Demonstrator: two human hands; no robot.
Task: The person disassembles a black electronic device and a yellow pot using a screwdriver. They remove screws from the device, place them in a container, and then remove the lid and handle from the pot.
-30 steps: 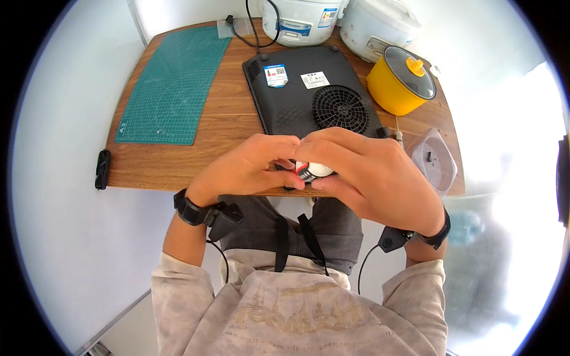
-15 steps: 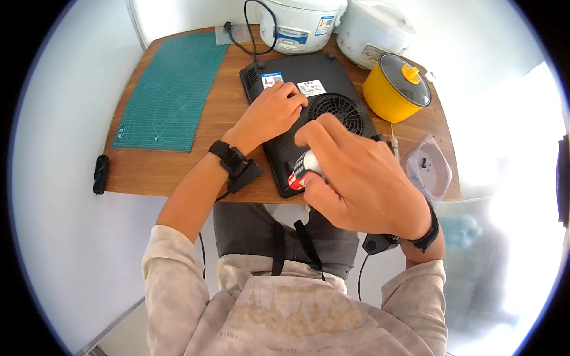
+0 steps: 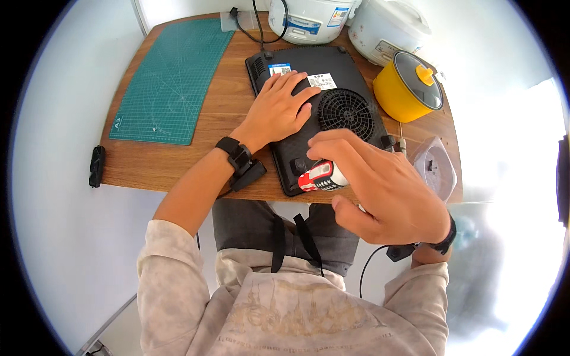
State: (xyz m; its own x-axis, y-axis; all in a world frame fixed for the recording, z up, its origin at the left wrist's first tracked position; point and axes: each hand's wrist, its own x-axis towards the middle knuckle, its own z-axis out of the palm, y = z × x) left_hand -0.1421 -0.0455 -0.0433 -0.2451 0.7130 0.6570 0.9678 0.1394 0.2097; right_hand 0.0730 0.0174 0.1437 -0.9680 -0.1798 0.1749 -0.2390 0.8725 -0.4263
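Labels and surroundings: the upturned black appliance (image 3: 294,144) bears a blue-and-white label (image 3: 279,69) and a white label (image 3: 322,82) whose print is too fine to read, while the green cutting mat (image 3: 172,83) shows a grid and a corner mark. The left hand (image 3: 279,108) lies spread upon the appliance, grasping nothing; the right hand (image 3: 383,187) curls its fingers over the red, white and black tool (image 3: 322,176), thumb apart, at the appliance's near corner. A wooden table (image 3: 228,104) supports these between pale walls (image 3: 65,148)
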